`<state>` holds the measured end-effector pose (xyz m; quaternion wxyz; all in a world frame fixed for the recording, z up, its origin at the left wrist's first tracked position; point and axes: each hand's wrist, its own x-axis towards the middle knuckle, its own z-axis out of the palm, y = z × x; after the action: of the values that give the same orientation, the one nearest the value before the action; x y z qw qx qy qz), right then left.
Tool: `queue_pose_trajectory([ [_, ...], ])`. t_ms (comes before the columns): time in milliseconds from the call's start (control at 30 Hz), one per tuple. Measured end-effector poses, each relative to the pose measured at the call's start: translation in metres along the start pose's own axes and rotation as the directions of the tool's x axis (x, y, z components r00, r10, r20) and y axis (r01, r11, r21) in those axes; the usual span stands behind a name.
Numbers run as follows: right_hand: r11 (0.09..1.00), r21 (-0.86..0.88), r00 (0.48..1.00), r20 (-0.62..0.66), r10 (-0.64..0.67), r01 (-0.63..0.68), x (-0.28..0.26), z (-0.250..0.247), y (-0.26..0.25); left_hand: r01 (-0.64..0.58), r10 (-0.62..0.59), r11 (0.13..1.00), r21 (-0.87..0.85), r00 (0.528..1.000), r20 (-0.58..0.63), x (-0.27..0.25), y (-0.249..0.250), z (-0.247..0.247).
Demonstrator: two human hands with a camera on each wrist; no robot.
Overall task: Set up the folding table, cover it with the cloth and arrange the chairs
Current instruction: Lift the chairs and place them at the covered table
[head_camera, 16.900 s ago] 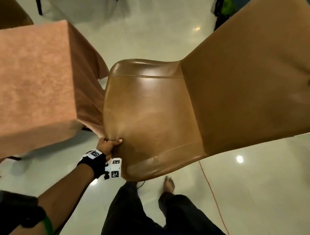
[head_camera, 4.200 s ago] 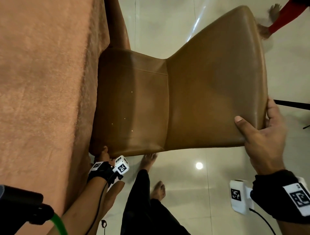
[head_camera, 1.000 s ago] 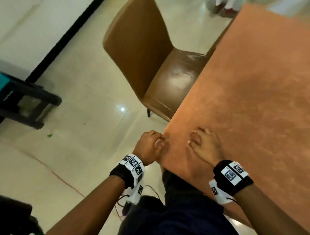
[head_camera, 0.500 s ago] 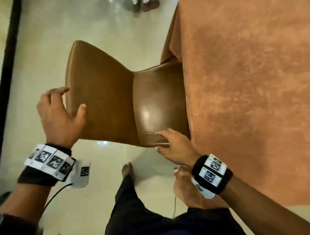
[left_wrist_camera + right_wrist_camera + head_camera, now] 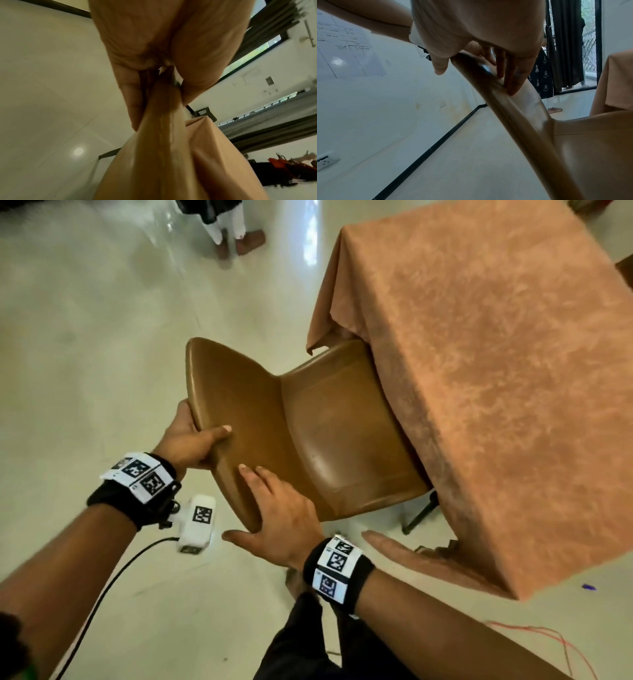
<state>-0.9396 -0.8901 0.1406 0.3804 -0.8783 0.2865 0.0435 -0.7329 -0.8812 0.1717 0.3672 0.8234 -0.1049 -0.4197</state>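
Note:
A brown leather chair (image 5: 335, 440) stands beside the table, the far part of its seat tucked under the hanging orange-brown cloth (image 5: 496, 371). The cloth hides the whole table. My left hand (image 5: 205, 433) grips the top edge of the backrest, thumb on the front and fingers behind. In the left wrist view my left hand (image 5: 161, 88) pinches that edge of the chair (image 5: 163, 162). My right hand (image 5: 246, 505) holds the backrest's near corner. In the right wrist view my right hand (image 5: 471, 70) lays its fingers along the front of the chair (image 5: 513, 115), thumb behind.
Another person's feet (image 5: 236, 237) stand on the pale floor at the top. A red cord (image 5: 548, 631) lies on the floor at the lower right. A dark leg (image 5: 421, 511) shows below the seat. A wall with black skirting (image 5: 428, 148) runs to the left.
My left hand has closed on the top of the backrest. My right hand has left the seat's near edge and taken the backrest's corner. More of the seat shows outside the cloth.

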Motion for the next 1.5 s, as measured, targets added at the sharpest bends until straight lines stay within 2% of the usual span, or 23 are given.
queue_pose_trajectory([
  [167, 0.997, -0.071, 1.0, 0.0, -0.025, 0.025, 0.006, 0.006, -0.009, -0.062, 0.061, 0.998, -0.008, 0.998, -0.017, 0.014, -0.003, 0.002],
  [367, 0.998, -0.069, 0.999, -0.049, 0.007, -0.01, 0.0, -0.014, 0.004, -0.15, 0.153, 0.988, -0.047, 0.986, 0.067, 0.017, 0.013, 0.017],
  [567, 0.995, -0.099, 0.998, 0.059, 0.029, -0.023, -0.007, -0.025, 0.032, -0.094, 0.108, 0.989, -0.112, 0.987, 0.121, 0.013, 0.007, 0.041],
  [733, 0.992, -0.095, 0.995, -0.061, 0.08, -0.085, -0.018, -0.021, 0.042, -0.101, 0.117, 0.99, -0.103, 0.979, 0.167, 0.016, 0.005, 0.051],
  [967, 0.986, -0.047, 0.982, -0.103, 0.156, -0.162, -0.019, -0.021, 0.03, -0.11, 0.127, 0.99, -0.083, 0.964, 0.235, 0.022, 0.01, 0.043],
  [1233, 0.959, -0.012, 0.933, -0.236, 0.272, -0.283, -0.006, -0.012, 0.005, -0.103, 0.1, 0.995, -0.008, 0.939, 0.33, 0.043, 0.02, 0.031],
  [1500, 0.931, 0.065, 0.83, -0.435, 0.35, -0.359, 0.019, 0.012, -0.024, -0.159, 0.137, 0.987, 0.029, 0.917, 0.374, 0.057, 0.033, 0.009],
])
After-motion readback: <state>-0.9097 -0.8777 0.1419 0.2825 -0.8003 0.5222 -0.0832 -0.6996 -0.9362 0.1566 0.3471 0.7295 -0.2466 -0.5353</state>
